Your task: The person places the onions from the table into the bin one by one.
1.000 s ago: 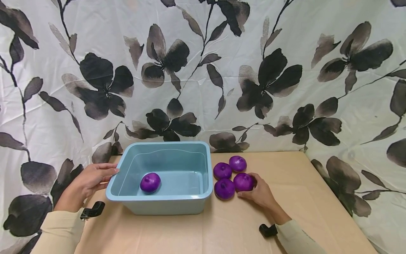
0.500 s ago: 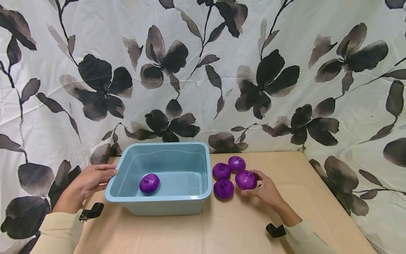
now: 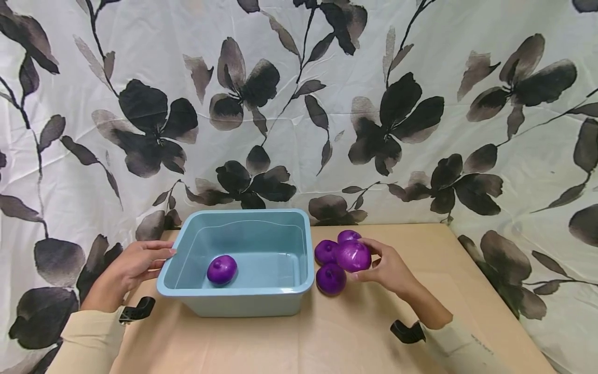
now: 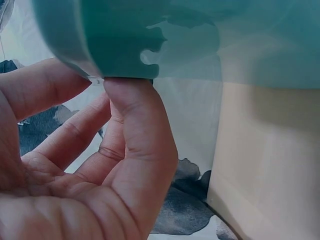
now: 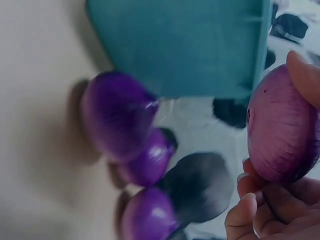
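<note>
My right hand (image 3: 391, 267) grips a purple onion (image 3: 352, 255) between thumb and fingers, raised above the other onions. In the right wrist view this onion (image 5: 281, 125) sits against the fingers and the thumb. Behind and left of it are three more onions: a front one (image 3: 330, 279), a left one (image 3: 325, 252) and a partly hidden back one (image 3: 348, 236). My left hand (image 3: 133, 265) holds the left rim of a blue plastic tub (image 3: 238, 305), thumb and fingertips at the edge in the left wrist view. Inside the tub lies a single onion (image 3: 221, 269).
The tub and loose onions stand on a tan-covered table (image 3: 261, 343). A white curtain (image 3: 322, 171) with dark flowers hangs behind the table and along both sides. A black wrist camera (image 3: 407, 331) sits on the right wrist, another (image 3: 137, 310) on the left.
My right hand has lifted an onion off the table from beside the others and moved it up and slightly left. The left hand stays at the tub's rim.
</note>
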Available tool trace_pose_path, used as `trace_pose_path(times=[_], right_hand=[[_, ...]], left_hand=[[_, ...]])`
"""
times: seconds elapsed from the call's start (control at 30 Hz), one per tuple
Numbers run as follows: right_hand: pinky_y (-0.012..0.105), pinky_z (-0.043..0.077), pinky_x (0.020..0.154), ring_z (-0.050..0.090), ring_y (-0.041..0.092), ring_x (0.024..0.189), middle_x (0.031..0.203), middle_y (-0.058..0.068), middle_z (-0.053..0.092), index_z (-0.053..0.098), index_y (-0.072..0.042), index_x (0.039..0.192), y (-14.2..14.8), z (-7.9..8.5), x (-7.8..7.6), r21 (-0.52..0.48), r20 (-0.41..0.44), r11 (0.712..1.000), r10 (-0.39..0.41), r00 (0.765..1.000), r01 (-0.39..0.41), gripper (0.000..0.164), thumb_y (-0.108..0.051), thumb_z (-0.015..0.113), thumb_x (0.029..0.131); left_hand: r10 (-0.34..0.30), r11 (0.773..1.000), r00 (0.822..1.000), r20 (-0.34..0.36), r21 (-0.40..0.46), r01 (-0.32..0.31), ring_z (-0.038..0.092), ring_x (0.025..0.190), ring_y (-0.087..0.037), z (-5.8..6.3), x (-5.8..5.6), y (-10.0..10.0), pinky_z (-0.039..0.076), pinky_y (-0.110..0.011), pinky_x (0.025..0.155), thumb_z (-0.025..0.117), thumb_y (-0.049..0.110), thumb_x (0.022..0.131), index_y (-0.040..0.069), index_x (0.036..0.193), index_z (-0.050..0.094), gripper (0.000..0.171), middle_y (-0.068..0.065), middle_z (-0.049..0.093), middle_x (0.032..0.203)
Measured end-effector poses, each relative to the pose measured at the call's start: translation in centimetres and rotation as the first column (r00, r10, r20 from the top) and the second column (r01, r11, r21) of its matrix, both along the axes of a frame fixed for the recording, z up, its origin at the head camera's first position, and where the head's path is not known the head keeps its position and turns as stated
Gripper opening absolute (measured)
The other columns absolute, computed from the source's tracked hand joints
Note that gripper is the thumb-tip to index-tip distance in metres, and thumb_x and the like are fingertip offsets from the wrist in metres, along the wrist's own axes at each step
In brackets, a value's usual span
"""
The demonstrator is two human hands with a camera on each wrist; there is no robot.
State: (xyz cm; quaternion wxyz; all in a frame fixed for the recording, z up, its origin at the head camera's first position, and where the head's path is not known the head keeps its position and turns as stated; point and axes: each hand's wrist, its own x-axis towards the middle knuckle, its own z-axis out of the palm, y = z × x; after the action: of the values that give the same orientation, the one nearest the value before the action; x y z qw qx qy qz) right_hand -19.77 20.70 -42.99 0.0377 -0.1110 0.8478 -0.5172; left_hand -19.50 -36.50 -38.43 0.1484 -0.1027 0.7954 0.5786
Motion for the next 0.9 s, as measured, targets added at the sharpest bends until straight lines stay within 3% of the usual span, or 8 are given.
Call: trace_pose_path(times=[0.23, 0.47, 0.63, 0.9], right_hand=[[0.029, 0.059, 0.074, 0.061, 0.026, 0.087, 0.13, 0.024, 0.063, 0.053, -0.004, 0.149, -1.5, 2.8, 0.7, -0.022, -0.002, 0.995, 0.093, 0.996, -0.093, 0.091, -0.021, 0.096, 0.07], [0.034, 0.062, 0.085, 0.066, 0.028, 0.105, 0.135, 0.02, 0.063, 0.056, -0.005, 0.145, -3.6, 4.9, 0.3, -0.054, 0.022, 0.981, 0.189, 0.982, -0.187, 0.086, -0.018, 0.096, 0.071], [0.042, 0.063, 0.092, 0.066, 0.031, 0.117, 0.138, 0.019, 0.063, 0.056, -0.008, 0.147, -5.2, 6.1, -0.4, -0.024, 0.04, 0.974, 0.225, 0.974, -0.224, 0.088, -0.019, 0.097, 0.069], [0.041, 0.062, 0.091, 0.068, 0.027, 0.109, 0.129, 0.013, 0.068, 0.059, -0.011, 0.143, -7.7, 7.4, -1.8, 0.014, 0.03, 0.952, 0.305, 0.952, -0.306, 0.087, -0.023, 0.098, 0.067]], left_hand=[[-0.007, 1.0, 1.0, -0.006, -0.017, 0.007, 0.072, 0.086, -0.008, 0.2, 0.0, 0.1, 0.063, -0.028, 0.078, 0.071, 0.019, 0.099, -0.007, 0.142, 0.057, 0.052, 0.01, 0.071, 0.095], [0.0, 1.0, 1.0, -0.002, 0.011, 0.0, 0.072, 0.085, -0.008, -0.1, 0.0, -0.2, 0.063, -0.028, 0.078, 0.071, 0.018, 0.099, 0.0, 0.136, 0.065, 0.042, 0.01, 0.071, 0.094], [0.012, 1.0, 1.0, 0.003, 0.025, -0.012, 0.071, 0.084, -0.009, -0.1, 0.0, -0.1, 0.063, -0.028, 0.078, 0.072, 0.018, 0.098, 0.002, 0.133, 0.068, 0.039, 0.01, 0.07, 0.095], [0.021, 1.0, 1.0, 0.004, 0.011, -0.021, 0.071, 0.084, -0.008, 0.0, -0.2, 0.1, 0.063, -0.028, 0.078, 0.071, 0.017, 0.099, -0.002, 0.135, 0.066, 0.041, 0.011, 0.071, 0.094]])
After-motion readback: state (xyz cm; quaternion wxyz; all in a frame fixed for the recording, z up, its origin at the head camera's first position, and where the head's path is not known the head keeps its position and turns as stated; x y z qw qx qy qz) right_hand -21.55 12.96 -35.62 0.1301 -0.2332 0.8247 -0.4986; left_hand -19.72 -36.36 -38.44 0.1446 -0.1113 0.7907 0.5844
